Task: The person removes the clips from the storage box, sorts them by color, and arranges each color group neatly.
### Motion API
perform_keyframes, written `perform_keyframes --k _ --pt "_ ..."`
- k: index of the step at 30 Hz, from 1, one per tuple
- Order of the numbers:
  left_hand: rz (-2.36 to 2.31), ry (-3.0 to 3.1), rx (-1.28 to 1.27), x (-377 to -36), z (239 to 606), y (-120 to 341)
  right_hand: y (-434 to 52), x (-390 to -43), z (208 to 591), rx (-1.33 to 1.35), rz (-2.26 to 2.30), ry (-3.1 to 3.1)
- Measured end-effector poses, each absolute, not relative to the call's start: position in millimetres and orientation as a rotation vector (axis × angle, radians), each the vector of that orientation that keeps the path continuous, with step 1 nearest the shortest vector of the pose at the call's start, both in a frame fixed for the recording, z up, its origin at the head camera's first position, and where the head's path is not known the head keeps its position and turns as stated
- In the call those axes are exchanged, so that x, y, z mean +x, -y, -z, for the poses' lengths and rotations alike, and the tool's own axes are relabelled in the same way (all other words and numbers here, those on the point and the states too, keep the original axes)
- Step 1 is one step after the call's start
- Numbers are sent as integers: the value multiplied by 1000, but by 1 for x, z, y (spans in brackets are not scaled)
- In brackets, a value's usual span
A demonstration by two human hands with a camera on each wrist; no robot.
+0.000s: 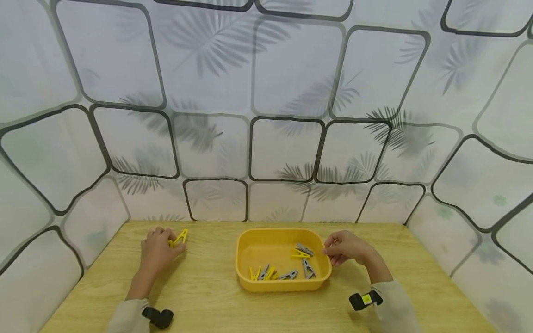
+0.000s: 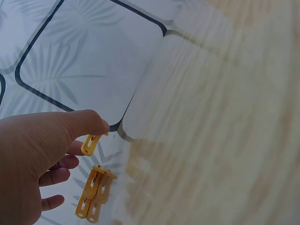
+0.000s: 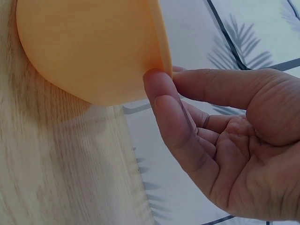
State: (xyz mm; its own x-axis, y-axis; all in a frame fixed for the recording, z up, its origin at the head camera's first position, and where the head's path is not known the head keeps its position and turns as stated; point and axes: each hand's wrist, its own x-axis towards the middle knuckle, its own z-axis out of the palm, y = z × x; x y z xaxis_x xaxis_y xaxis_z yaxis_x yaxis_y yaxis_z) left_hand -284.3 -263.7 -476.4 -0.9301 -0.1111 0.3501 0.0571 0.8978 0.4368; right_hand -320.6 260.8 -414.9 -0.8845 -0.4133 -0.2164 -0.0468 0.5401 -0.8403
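Showing clothespins (image 1: 270,273) inside tray (image 1: 283,286): head view only.

Pale wood-grain worktop (image 1: 208,263) leaves passage between the left hand (image 1: 158,250) and the yellow rounded-rectangular plastic tub (image 1: 285,285), whose wall blocks passage inward from the right hand (image 1: 349,247).

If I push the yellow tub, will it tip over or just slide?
The tub would probably slide rather than tip, because it is wide and low. It looks thin where the right hand pinches it, so it may be light and bend a little. The pegs lie loose inside, so a hard push might make them skid about.
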Motion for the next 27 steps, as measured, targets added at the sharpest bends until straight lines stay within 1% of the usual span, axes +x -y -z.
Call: perform_keyframes --k 27 --pt "638 2759 69 -285 477 266 -262 -320 414 -386 1287 -2380"
